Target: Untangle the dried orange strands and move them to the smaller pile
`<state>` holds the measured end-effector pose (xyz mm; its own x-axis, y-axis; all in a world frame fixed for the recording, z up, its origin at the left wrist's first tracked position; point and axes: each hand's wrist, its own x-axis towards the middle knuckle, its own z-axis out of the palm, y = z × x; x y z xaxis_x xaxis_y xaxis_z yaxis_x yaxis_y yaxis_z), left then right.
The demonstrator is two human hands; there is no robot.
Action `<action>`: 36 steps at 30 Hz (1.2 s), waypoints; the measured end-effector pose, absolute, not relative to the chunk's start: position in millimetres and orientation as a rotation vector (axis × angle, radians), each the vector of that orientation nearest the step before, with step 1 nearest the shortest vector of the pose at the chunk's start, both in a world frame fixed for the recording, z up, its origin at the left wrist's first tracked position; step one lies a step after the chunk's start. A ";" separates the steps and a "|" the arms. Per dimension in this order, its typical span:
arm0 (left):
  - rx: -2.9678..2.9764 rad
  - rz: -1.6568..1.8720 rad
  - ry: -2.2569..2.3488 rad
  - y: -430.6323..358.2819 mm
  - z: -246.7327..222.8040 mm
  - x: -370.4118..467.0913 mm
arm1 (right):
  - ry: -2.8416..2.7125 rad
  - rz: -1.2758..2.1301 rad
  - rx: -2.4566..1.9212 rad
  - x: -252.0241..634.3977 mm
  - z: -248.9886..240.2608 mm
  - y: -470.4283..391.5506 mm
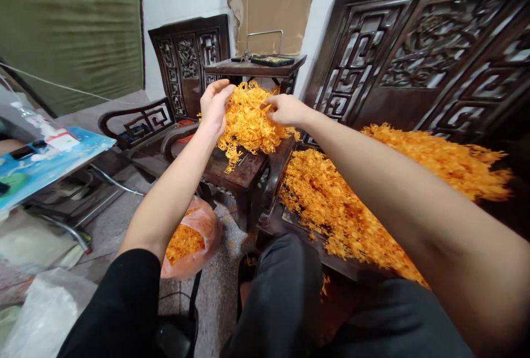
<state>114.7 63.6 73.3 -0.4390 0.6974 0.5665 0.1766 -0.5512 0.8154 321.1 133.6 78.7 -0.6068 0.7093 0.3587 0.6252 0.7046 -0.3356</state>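
Observation:
In front of me is a bunch of frilly orange-yellow pieces [248,117], curly and tangled; I cannot make out their exact kind. My left hand [215,106] grips the bunch from its left side, thumb and fingers curled round its edge. From the right, my right hand [284,109] has its fingers closed on the upper right of the same bunch. A few strands dangle over the small dark wooden table [236,173] below. To the right, a large heap of the same orange pieces [348,203] covers the seat of a carved bench.
A pink plastic bag [211,236] of orange pieces stands on the floor between my arms. The carved bench back [434,43] rises at right, a wooden armchair [188,65] behind left. A blue-topped folding table [83,140] stands at far left, above clear plastic bags [45,314].

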 end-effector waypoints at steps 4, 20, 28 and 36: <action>1.210 2.027 1.096 66.0 78.9 115.5 | -2.524 0.092 -1.038 322.4 71.3 136.7; 2.185 1.119 2.305 45.2 63.2 135.5 | -2.041 0.050 -0.967 336.1 91.1 133.0; 2.301 1.007 2.166 80.3 83.9 150.3 | -2.275 0.118 -1.012 340.6 92.7 131.4; 2.312 1.330 1.928 76.7 84.1 148.9 | -2.172 0.087 -0.737 327.8 102.8 115.7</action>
<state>148.9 76.7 84.1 -0.0076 0.7584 0.6518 0.8786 -0.3062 0.3665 327.8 115.7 102.8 -0.4915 0.5337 0.6881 0.4770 0.8261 -0.3000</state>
